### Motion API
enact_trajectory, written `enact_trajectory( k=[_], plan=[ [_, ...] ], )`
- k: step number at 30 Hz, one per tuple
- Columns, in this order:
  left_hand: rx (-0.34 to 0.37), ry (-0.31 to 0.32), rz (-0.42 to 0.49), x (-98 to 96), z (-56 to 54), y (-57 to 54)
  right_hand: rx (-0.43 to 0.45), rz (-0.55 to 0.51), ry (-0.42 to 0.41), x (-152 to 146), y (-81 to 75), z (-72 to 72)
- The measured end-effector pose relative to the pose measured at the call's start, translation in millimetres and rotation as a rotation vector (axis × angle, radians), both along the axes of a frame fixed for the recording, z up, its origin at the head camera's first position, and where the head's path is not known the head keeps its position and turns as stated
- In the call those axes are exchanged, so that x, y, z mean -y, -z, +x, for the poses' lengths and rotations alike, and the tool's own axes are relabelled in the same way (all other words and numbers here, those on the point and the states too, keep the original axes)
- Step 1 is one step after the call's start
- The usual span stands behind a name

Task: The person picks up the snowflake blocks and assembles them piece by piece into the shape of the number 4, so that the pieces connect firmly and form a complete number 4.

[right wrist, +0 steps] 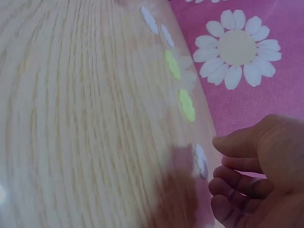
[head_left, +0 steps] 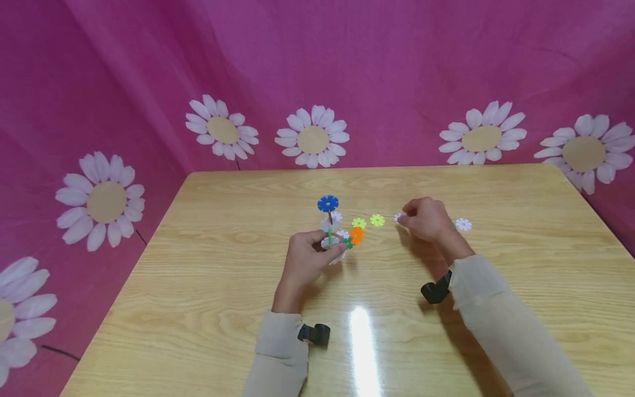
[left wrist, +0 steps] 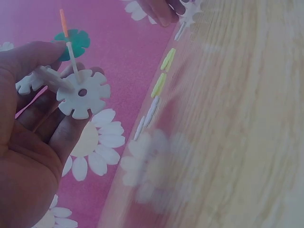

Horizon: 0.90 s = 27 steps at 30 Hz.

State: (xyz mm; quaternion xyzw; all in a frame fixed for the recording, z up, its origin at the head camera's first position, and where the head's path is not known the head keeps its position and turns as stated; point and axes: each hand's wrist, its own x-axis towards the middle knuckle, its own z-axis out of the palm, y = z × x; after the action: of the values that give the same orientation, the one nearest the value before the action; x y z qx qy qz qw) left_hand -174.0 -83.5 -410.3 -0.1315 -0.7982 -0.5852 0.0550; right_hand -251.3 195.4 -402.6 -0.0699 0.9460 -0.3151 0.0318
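We've got a joined cluster of blue, white, green and orange notched plastic discs [head_left: 328, 224], seemingly part-built, gripped by the left hand [head_left: 306, 257] above the desk [head_left: 208, 286]; the right hand [head_left: 428, 219], fingers relaxed, is just beside a loose white notched plastic disc [right wrist: 201, 161]; lime-yellow discs [head_left: 377, 220] toward the far edge remain unjoined.

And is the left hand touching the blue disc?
Apart: the head view shows the blue disc above the left hand, with a visible gap between it and the fingers.
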Motion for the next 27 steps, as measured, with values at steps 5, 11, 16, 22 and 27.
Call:
enact_trajectory(
  k=[5,11,16,22,27],
  plan=[
    [0.006,-0.001,0.009,-0.1,0.6,0.6,0.017,0.063,0.001,0,3.1,-5.6],
    [-0.006,0.015,0.024,0.4,0.6,0.4,0.043,0.12,-0.008,0,2.7,-10.6],
    [-0.001,0.012,0.024,0.9,-0.1,0.3,0.065,0.14,0.0,1,1.3,-12.9],
    [-0.002,0.013,0.031,1.5,0.5,0.1,0.108,0.123,0.026,3,1.6,-14.4],
    [0.004,0.01,0.032,2.1,0.0,0.3,0.128,0.081,0.047,4,1.7,-14.2]
  ],
)
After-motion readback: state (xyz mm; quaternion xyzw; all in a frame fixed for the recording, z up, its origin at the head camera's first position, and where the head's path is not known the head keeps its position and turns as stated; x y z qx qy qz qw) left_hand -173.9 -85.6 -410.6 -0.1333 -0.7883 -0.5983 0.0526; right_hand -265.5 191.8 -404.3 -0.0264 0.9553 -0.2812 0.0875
